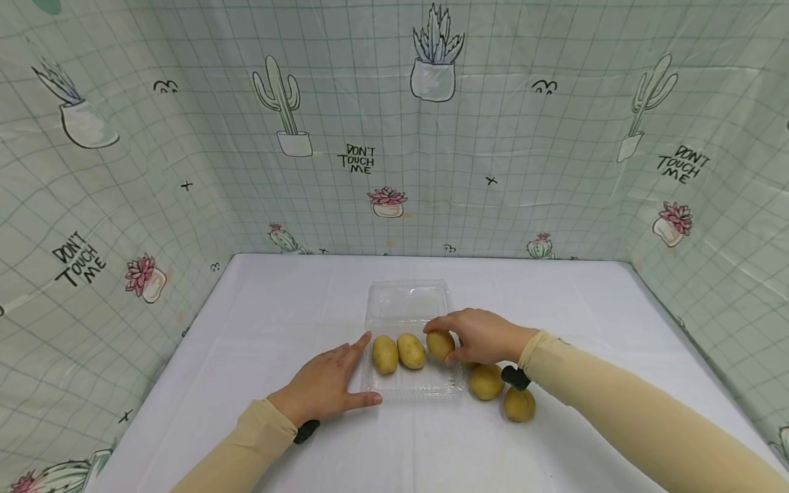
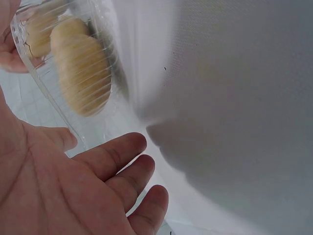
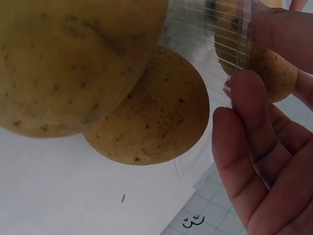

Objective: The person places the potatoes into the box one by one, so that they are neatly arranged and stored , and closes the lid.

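Observation:
A clear plastic clamshell box (image 1: 411, 392) lies with its lid (image 1: 409, 300) folded back on the far side. Inside it, toward the left, a potato (image 1: 385, 355) and a second potato (image 1: 411, 351) sit side by side. My right hand (image 1: 483, 335) grips a third potato (image 1: 440, 345) at the right side of the box, thumb in front and fingers behind; whether it touches the bottom I cannot tell. Spread along the box's left wall, my left hand (image 1: 323, 385) has thumb and fingers extended. The left wrist view shows its fingers (image 2: 127, 171) straight, holding nothing.
Right of the box, a potato (image 1: 486, 382) and another potato (image 1: 519, 405) lie on the white tabletop (image 1: 296, 294), with part of one more under my right hand. A patterned curtain (image 1: 345, 103) surrounds the table at the back and sides.

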The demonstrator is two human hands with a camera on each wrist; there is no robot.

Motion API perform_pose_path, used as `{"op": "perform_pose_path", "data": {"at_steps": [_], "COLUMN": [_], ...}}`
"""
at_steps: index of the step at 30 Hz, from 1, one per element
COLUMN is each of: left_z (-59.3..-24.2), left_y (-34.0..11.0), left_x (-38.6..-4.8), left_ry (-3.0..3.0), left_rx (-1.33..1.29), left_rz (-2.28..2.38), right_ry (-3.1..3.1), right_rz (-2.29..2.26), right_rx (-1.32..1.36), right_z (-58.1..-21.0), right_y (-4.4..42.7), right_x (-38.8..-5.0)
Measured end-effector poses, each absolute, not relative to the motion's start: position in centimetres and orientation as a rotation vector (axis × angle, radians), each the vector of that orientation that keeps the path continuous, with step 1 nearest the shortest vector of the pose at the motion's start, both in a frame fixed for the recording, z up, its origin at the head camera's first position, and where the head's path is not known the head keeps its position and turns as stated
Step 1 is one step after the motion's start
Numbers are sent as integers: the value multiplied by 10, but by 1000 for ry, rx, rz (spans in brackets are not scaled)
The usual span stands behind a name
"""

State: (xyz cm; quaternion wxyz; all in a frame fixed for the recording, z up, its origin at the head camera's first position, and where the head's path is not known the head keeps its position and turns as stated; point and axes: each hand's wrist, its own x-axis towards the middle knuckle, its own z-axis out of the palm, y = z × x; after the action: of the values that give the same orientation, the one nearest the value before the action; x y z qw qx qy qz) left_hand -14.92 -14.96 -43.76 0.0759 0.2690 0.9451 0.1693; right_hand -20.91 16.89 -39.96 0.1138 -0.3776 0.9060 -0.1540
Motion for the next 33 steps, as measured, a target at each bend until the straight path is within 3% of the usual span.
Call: {"op": "perform_pose_path", "data": {"at_steps": [33], "left_z": [-439], "left_y": [-150], "left_x": [-150], "left_ry": [2830], "left_rx": [812], "left_rz": [523], "right_ry": [2772], "right_rz": [-232], "right_rx": [-1065], "right_z": [-410], "right_y": [157], "right_x": [-208]}}
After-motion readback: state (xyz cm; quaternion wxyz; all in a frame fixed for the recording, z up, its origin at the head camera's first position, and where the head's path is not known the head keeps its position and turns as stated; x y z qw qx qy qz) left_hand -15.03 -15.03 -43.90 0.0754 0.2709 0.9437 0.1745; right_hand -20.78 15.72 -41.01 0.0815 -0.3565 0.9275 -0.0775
